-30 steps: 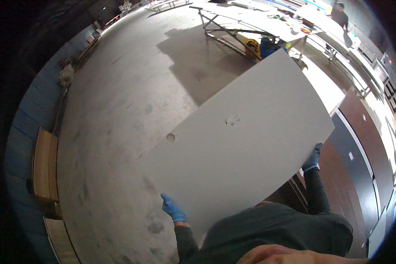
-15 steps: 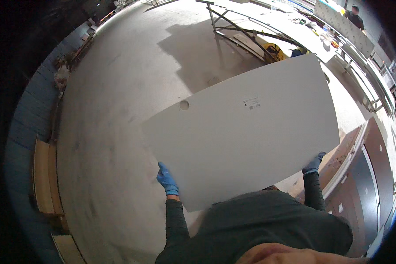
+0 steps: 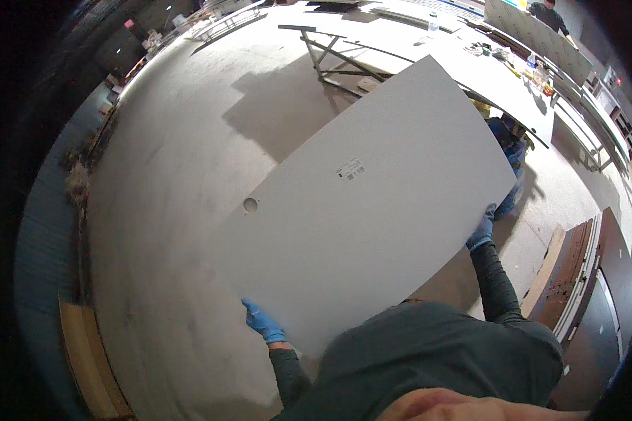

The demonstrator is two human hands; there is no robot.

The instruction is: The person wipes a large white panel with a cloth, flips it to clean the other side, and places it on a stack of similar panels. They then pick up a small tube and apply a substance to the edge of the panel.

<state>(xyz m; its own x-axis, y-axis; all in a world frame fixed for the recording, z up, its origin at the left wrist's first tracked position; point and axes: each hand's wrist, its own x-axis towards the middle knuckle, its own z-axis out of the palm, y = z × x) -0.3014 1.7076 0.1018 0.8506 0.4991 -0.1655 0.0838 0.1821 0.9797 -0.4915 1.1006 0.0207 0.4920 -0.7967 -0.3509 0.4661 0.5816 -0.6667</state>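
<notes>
A large pale grey panel point(image 3: 372, 217) is held in front of my body, slanting from lower left to upper right. Near its left long edge it has a round hole, and a small printed label point(image 3: 350, 169) sits toward its middle. My left hand point(image 3: 263, 323), in a blue glove, grips the near left edge. On the right edge, my right hand point(image 3: 482, 228), also blue-gloved, is closed round the panel, with some of its fingers hidden beneath.
Ahead stands a long white worktable point(image 3: 498, 91) on dark trestle legs, with bottles and small items on it. Dark brown panels point(image 3: 597, 302) lean at my right. Cardboard point(image 3: 91, 358) lies at the left. A person point(image 3: 551, 15) stands beyond the table.
The panel has turned anticlockwise, its far end swinging up and left toward the table. My right hand has moved forward and left; my left hand sits lower in view.
</notes>
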